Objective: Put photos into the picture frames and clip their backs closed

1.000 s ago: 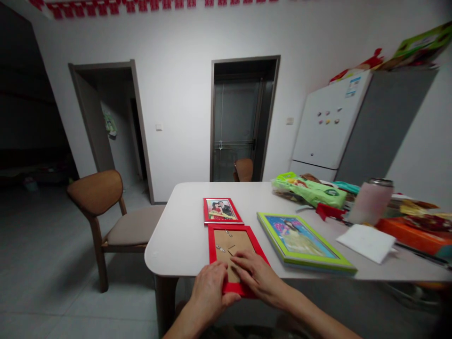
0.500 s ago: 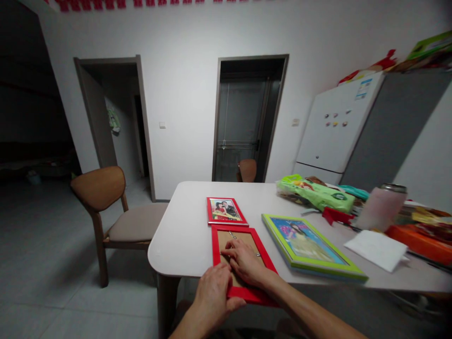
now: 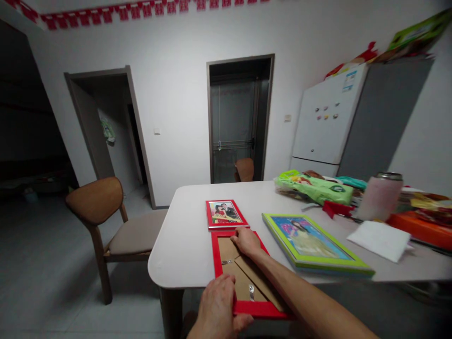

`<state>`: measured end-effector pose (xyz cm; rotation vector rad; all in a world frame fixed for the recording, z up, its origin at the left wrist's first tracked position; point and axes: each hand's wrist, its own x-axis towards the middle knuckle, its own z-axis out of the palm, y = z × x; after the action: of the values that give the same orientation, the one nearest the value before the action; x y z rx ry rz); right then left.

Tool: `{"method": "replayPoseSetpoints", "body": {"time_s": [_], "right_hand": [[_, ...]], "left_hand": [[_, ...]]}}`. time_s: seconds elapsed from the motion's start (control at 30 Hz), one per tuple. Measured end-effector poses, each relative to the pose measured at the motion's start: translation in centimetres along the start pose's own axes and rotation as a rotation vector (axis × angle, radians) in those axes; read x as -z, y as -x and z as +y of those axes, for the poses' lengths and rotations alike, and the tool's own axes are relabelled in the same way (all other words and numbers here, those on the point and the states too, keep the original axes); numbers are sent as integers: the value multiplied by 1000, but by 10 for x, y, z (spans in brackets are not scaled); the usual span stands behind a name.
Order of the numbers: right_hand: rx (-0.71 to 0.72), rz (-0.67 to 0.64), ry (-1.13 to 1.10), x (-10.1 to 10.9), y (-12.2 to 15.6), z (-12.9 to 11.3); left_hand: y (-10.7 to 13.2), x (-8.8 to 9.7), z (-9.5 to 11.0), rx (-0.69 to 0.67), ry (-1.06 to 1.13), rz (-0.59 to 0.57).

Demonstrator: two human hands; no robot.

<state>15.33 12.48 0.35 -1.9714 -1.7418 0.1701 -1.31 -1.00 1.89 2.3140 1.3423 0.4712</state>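
A red picture frame (image 3: 242,278) lies back up, reaching past the near edge of the white table (image 3: 180,245). The left hand (image 3: 218,303) grips its near left corner; the right hand (image 3: 246,241) curls at the far end, whether pinching anything I cannot tell. The step seems to be securing or loosening the backing (image 3: 225,245); 2 metal clips (image 3: 251,292) show, and next calls for steady left support.

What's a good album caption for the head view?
Left hand at the near end, right hand at the far end of a face-down red frame at a white table.
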Motion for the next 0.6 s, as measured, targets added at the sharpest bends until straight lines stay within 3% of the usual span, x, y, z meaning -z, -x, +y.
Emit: {"method": "replayPoseSetpoints", "body": {"time_s": [0.1,0.2,0.3,0.37,0.5,0.6], "right_hand": [[14,17,-70,7,2,-4],[84,30,-166,25,11,-1],[153,38,-278,52,27,19],[82,57,-490,67,42,37],[-231,58,-1048,68,80,52],[-238,-158,-1331,46,106,29]], "left_hand": [[-5,-3,6,6,-43,-47],[-16,-14,14,-70,-98,-75],[-24,-23,19,-126,-110,-90],[-26,-20,20,-122,-91,-71],[-25,-2,32,-131,86,154],[-31,1,54,-116,436,380]]}}
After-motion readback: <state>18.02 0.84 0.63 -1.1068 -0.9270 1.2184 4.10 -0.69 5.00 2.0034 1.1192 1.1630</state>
